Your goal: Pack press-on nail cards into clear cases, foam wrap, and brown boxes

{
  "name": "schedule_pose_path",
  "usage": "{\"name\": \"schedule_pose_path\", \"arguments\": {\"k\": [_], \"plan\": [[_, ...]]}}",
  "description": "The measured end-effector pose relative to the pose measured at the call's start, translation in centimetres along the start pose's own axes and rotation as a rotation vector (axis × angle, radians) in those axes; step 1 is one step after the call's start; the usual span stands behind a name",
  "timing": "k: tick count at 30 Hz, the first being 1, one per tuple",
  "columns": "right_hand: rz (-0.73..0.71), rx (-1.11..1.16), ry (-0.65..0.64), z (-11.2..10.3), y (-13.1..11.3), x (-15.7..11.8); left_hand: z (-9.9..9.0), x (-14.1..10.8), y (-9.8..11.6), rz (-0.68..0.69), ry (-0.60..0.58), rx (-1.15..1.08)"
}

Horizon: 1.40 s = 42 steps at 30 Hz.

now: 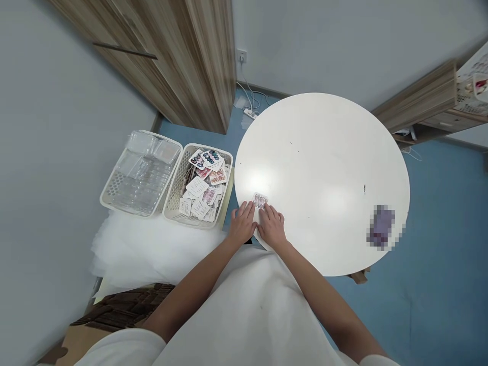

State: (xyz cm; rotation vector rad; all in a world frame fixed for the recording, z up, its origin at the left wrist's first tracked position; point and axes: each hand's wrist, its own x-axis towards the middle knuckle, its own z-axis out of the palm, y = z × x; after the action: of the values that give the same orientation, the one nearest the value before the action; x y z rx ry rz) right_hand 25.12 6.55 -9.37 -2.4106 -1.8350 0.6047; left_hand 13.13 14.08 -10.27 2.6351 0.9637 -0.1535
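Note:
A small white card of press-on nails [261, 199] lies at the near left edge of the round white table [324, 152], with pinkish nails in rows on it. My left hand [242, 223] grips its left side, fingertips at the edge and thumb pointing inward. From the right, my right hand [272, 226] holds the same card, its fingers slightly bent and its thumb close to the left one. The lower part of the card is partly hidden by my hands.
Left of the table, a white basket [170, 216] holds many nail cards. Beside it, another basket [108, 195] contains clear plastic cases. White foam sheets [152, 249] lie in front of them. A blurred purple object [381, 226] rests at the table's right. A power strip [250, 114] is on the floor.

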Motion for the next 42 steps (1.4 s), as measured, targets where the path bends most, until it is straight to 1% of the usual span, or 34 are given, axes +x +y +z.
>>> {"name": "schedule_pose_path", "arguments": {"k": [5, 9, 18, 25, 30, 35, 38, 42], "plan": [[0.002, 0.018, -0.028, -0.2, -0.6, 1.5, -0.8, 0.7, -0.8, -0.033, -0.032, 0.004], [0.009, 0.033, -0.037, -0.4, -0.7, 2.0, -1.0, 1.0, -1.1, -0.043, -0.041, 0.001], [0.005, 0.044, -0.028, -0.3, -0.6, 2.2, -0.9, 0.9, -1.1, -0.051, -0.048, 0.003], [-0.006, 0.057, -0.015, -0.4, -0.5, 1.8, -0.6, 0.7, -0.9, -0.065, -0.02, 0.025], [-0.019, 0.051, -0.028, -0.6, 0.2, 0.3, -0.1, 0.0, -0.4, -0.095, -0.01, 0.03], [-0.051, 0.045, -0.036, -0.9, 1.9, -2.4, 0.1, -2.0, 1.0, -0.141, -0.016, 0.033], [-0.09, 0.054, -0.037, -1.2, 3.0, -4.2, 0.2, -3.3, 2.3, -0.177, -0.01, 0.011], [-0.184, 0.078, -0.053, -1.4, 4.7, -6.6, 1.0, -5.3, 4.9, -0.253, 0.012, -0.053]]}}
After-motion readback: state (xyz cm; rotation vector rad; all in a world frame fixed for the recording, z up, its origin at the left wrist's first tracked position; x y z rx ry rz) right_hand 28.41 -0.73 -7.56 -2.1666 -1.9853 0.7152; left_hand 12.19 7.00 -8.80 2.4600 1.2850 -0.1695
